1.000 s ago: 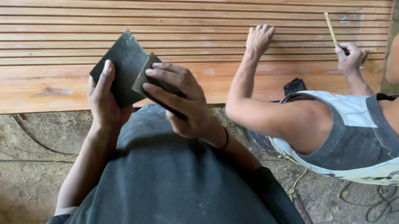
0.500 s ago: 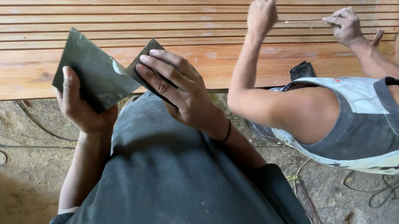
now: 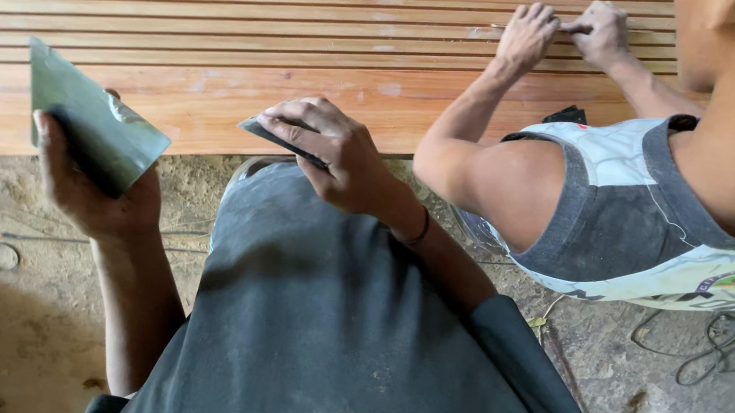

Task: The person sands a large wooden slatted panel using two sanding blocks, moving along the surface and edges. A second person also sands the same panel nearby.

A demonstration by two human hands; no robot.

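Left hand (image 3: 94, 193) grips a dark sheet (image 3: 91, 119), held up off the slatted panel (image 3: 219, 26). Right hand (image 3: 336, 157) pinches a folded piece (image 3: 276, 135) just by the panel's lower edge. Looks like prepping abrasive; next needs the piece flat on wood. Co-worker's hands (image 3: 562, 31) take the right end; left is free.

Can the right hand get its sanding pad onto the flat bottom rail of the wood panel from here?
Probably yes. The right hand holds its pad right at the rail's lower edge, with nothing between them. The co-worker's hands work further along, clear of that stretch.
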